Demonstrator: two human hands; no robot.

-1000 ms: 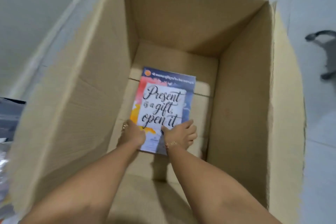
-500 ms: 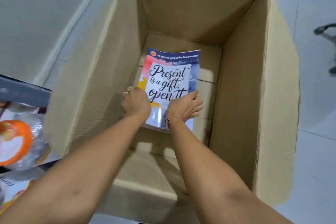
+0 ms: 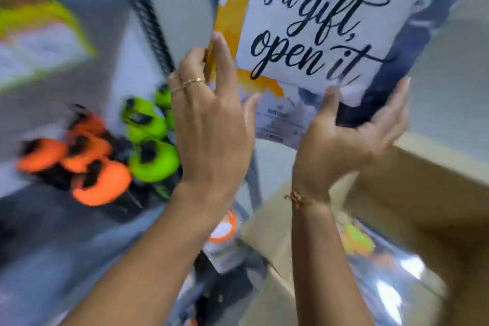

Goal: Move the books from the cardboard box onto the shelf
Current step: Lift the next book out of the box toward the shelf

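Two bare forearms rise from the bottom of the view, and between them, low down, we see a crinkled shiny plastic wrap [image 3: 391,280] catching bright glare, with blurred yellow and orange shapes under it. To the right of it lies the brown wall of the cardboard box [image 3: 428,193], its rim running up toward the right edge. A small white container with an orange lid [image 3: 225,230] sits just behind our left forearm. Higher up, our left hand [image 3: 211,124], with thin rings on two fingers, grips the book's left edge: the thumb lies on the front cover and the fingers curl round behind it. Our right hand [image 3: 349,140], a thin bracelet at its wrist, holds the book's lower right corner, thumb pressed on the cover near the bottom and the other fingers spread loosely open along the dark right edge. The book [image 3: 322,34] is held up in the air, clear of the box, upright and tilted slightly, its cover facing us and reading "is a gift, open it" in black script on white, with yellow, pink and dark blue around it; its top runs out of view. Farther off to the left, on a grey shelf [image 3: 66,219], lie blurred orange tools [image 3: 90,167] and lime-green tools [image 3: 150,145], beside a perforated metal upright [image 3: 153,34].
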